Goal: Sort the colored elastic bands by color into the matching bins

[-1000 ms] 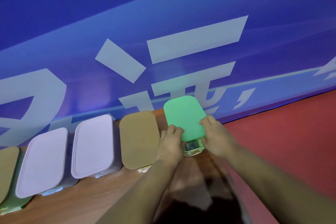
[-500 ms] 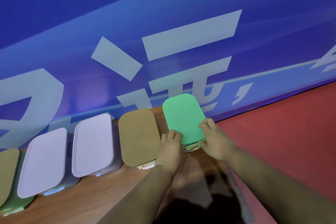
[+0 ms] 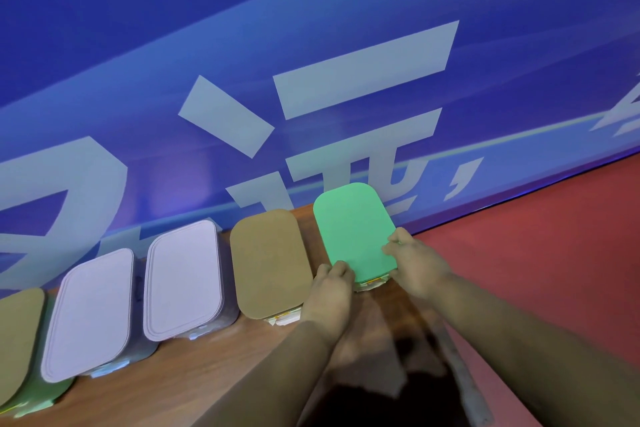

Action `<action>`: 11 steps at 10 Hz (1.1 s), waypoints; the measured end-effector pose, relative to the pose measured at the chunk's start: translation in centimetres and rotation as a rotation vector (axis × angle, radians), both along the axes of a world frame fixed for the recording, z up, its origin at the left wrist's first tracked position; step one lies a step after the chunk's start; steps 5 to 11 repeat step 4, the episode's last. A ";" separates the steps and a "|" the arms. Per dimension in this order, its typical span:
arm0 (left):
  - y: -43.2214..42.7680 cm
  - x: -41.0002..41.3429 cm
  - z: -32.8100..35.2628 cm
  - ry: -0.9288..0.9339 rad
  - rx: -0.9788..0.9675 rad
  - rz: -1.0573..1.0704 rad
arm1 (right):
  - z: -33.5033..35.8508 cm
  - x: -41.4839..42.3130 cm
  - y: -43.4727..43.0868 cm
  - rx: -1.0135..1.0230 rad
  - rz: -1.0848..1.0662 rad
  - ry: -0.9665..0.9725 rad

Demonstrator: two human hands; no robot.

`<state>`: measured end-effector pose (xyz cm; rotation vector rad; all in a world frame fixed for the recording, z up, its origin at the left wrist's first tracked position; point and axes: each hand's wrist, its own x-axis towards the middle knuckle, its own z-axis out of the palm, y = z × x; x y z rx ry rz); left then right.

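Bin [image 3: 372, 283] mostly hidden under green lid [image 3: 353, 229]

Wall [image 3: 311, 45] blocks behind bins [image 3: 270, 263]; front tabletop [image 3: 194, 381] free.

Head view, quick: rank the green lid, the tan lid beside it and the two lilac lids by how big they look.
1. left lilac lid
2. right lilac lid, slightly smaller
3. tan lid
4. green lid
Nearness to the camera may cause this; true sizes unsure.
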<state>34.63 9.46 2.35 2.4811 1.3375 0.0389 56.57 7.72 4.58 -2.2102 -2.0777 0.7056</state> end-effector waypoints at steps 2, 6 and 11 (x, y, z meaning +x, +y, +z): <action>-0.3 0.1 2.0 0.009 -0.074 0.029 | 1.6 -1.7 1.1 -0.066 0.013 -0.219; 2.8 -1.8 2.7 -0.156 -0.377 0.181 | 3.9 -3.2 2.1 -0.178 -0.024 -0.313; 2.8 -1.8 2.7 -0.156 -0.377 0.181 | 3.9 -3.2 2.1 -0.178 -0.024 -0.313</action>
